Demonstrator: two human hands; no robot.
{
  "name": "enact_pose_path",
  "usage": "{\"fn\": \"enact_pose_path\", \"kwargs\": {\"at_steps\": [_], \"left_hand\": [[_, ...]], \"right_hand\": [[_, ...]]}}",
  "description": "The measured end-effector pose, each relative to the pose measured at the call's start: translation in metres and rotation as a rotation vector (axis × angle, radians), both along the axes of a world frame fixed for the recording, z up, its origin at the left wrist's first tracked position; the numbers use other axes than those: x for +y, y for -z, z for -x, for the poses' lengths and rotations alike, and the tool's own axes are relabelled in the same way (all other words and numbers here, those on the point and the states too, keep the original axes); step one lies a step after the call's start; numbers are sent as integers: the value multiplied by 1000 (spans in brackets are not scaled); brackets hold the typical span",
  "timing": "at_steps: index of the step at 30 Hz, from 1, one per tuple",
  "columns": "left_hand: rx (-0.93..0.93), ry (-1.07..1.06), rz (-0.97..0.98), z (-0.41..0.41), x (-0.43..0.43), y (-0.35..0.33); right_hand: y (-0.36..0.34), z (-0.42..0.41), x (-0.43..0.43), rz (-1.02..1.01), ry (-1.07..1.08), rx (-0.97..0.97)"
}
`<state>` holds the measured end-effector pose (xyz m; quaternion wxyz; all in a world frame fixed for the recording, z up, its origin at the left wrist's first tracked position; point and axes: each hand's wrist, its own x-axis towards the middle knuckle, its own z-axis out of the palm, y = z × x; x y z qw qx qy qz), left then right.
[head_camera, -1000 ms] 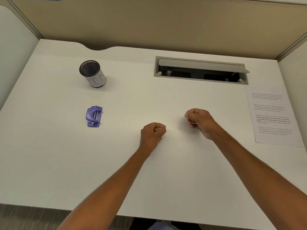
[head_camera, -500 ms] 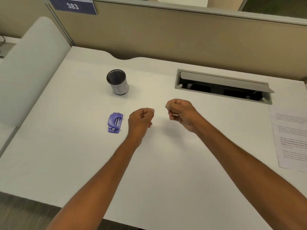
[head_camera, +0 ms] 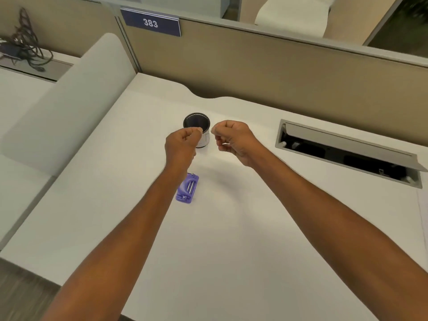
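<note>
A tiny thin stick (head_camera: 225, 143), pale and shiny, pokes out of the right hand (head_camera: 234, 140). That hand's fingers are curled round it, and it is too small to tell what it is. The left hand (head_camera: 181, 144) is curled too, with its thumb and first finger pressed together. It cannot be told if anything is between them. Both hands are up above the white table (head_camera: 231, 239), close together but apart. A round cup (head_camera: 196, 122), dark inside and white outside, stands upright just behind them. A small purple tool (head_camera: 187, 188) lies on the table beside the left arm. A long open slot (head_camera: 342, 154) is set in the table to the right. A blue sign (head_camera: 150, 23) reading 383 sits on the wall behind.
</note>
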<state>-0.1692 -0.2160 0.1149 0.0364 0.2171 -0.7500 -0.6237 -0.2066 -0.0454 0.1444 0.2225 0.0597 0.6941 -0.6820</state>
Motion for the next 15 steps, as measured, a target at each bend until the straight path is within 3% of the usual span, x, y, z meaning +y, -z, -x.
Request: {"fn": "enact_pose_path", "kwargs": {"at_steps": [15], "left_hand": [[-55,11,17,65,-39,11]], "right_hand": [[11,76,-43,-396,-26,101]]}}
